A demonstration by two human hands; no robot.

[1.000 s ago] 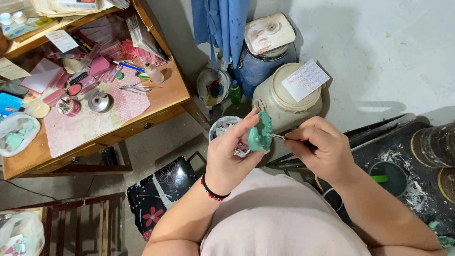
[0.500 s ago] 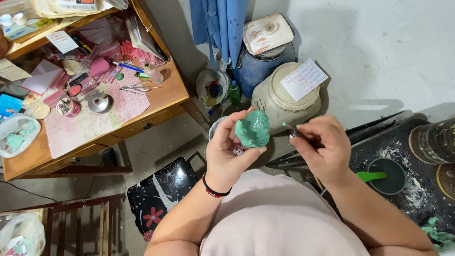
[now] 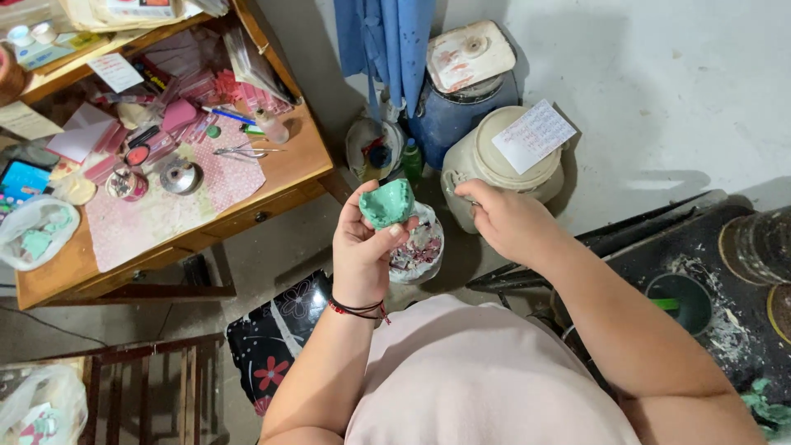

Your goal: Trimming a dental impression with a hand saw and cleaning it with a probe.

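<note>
Holding green clay lump (image 3: 386, 203) in left hand (image 3: 367, 239), fingers curled round lump, raised above small bowl of scraps (image 3: 420, 247) on floor. Right hand (image 3: 507, 221) just beside, loosely curled, grip contents not visible, cannot tell. Beyond: cream lidded jar (image 3: 494, 169) with paper slip (image 3: 534, 135), blue container (image 3: 457, 107). Far left: wooden desk (image 3: 288, 169), scissors (image 3: 243, 151) near right edge.

The left hand (image 3: 367, 247) is raised with its forearm upright, palm turned toward the body, fingers and thumb curled in a closed grip, a red and black band at the wrist. The right hand (image 3: 511, 222) reaches forward, knuckles up, fingers curled under
</note>
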